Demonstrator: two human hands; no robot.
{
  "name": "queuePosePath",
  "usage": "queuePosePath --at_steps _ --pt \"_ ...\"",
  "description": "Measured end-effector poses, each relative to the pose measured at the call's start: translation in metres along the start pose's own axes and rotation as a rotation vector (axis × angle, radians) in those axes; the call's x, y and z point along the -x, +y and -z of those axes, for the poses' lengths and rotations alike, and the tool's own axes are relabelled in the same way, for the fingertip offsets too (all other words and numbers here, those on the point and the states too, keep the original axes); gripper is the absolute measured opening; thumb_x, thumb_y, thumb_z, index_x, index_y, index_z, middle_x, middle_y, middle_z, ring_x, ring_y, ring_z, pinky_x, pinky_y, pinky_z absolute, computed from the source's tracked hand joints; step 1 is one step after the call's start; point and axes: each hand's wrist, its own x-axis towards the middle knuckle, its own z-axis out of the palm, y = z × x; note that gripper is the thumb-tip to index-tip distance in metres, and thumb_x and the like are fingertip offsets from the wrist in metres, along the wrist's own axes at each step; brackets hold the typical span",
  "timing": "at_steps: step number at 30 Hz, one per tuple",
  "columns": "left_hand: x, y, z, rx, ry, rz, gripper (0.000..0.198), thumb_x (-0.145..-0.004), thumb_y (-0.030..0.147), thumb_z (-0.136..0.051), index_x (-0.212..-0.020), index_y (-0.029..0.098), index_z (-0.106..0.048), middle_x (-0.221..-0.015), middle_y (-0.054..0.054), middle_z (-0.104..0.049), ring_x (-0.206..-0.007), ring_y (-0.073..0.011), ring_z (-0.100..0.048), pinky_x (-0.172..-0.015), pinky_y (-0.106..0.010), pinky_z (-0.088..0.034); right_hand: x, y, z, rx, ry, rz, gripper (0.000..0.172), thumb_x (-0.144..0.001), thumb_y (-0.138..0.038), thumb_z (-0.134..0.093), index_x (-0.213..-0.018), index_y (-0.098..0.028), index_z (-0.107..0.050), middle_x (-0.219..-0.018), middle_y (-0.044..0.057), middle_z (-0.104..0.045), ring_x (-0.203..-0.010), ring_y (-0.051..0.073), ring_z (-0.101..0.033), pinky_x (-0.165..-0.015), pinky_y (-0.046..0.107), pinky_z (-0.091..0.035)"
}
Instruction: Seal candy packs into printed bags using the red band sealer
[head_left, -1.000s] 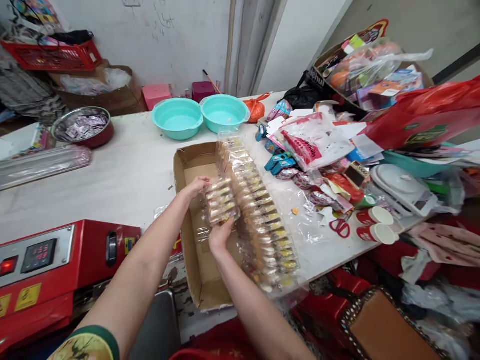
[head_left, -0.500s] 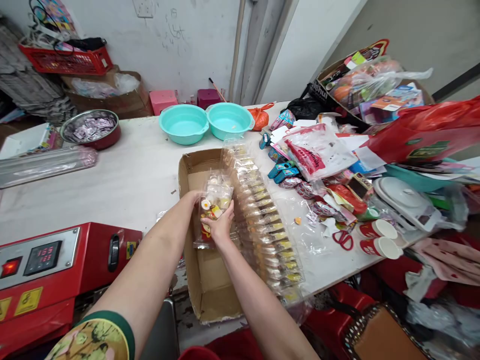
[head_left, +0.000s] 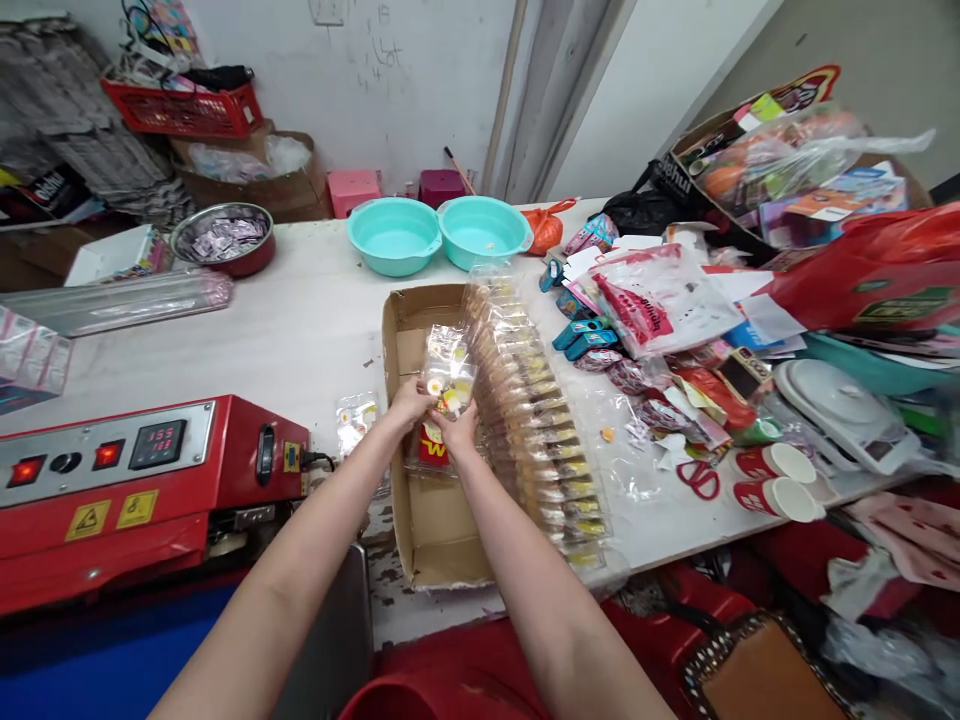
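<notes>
My left hand [head_left: 411, 402] and my right hand [head_left: 457, 430] both grip a clear plastic bag of small sweets [head_left: 448, 375], held upright over a shallow cardboard box [head_left: 411, 318] on the white table. The left hand pinches its left edge. The right hand holds it from below, with fingers closed on the lower part. A long row of filled clear bags [head_left: 536, 420] leans along the box's right side.
A red sealing machine [head_left: 142, 480] stands at the left. Two teal basins [head_left: 439, 232] and a metal bowl of wrappers [head_left: 223, 238] sit at the back. Packets, red scissors [head_left: 699, 478], paper cups [head_left: 776, 480] and a white scale [head_left: 844, 405] crowd the right.
I lifted a bag out of the row and turned it upright over the box, both hands closing on it. The view has shifted to the left.
</notes>
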Motion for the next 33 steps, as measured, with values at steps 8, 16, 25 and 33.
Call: queuePosePath --at_steps 8,16,25,33 --pt "0.062 0.003 0.003 0.160 -0.124 -0.131 0.030 -0.060 0.020 -0.077 -0.078 0.016 -0.054 -0.070 0.001 -0.061 -0.061 -0.0110 -0.057 -0.063 -0.025 -0.047 0.029 -0.043 0.043 -0.068 -0.042 -0.017 0.083 -0.054 -0.034 -0.083 -0.125 -0.013 -0.047 -0.125 0.019 -0.054 -0.113 0.033 -0.055 -0.092 0.040 -0.049" --pt "0.169 0.039 0.067 0.323 -0.365 -0.349 0.042 -0.068 0.036 -0.078 -0.098 0.016 -0.057 -0.084 -0.003 -0.068 -0.071 -0.0131 -0.063 -0.066 -0.024 -0.048 0.107 -0.119 0.097 -0.474 -0.409 0.244 0.100 -0.057 -0.030 -0.082 -0.140 -0.028 -0.027 -0.114 0.007 -0.062 -0.096 0.025 -0.063 -0.075 0.036 -0.056" --pt "0.258 -0.077 0.140 0.204 -0.232 -0.088 0.067 -0.068 0.027 -0.076 -0.128 0.021 -0.046 -0.107 -0.008 -0.067 -0.093 -0.0221 -0.066 -0.080 -0.034 -0.052 0.194 -0.080 0.057 -0.478 -0.541 0.026 0.112 -0.052 -0.022 -0.075 -0.145 -0.026 -0.013 -0.126 0.012 -0.051 -0.102 0.025 -0.060 -0.084 0.038 -0.054" --pt "0.291 -0.112 0.179 -0.002 -0.095 -0.061 0.065 -0.069 0.026 -0.071 -0.130 0.020 -0.050 -0.101 -0.006 -0.069 -0.086 -0.0218 -0.067 -0.074 -0.032 -0.053 0.202 -0.052 0.046 0.026 -0.452 0.361 0.086 -0.056 -0.020 -0.065 -0.138 -0.020 -0.038 -0.130 0.015 -0.039 -0.115 0.030 -0.050 -0.099 0.048 -0.046"
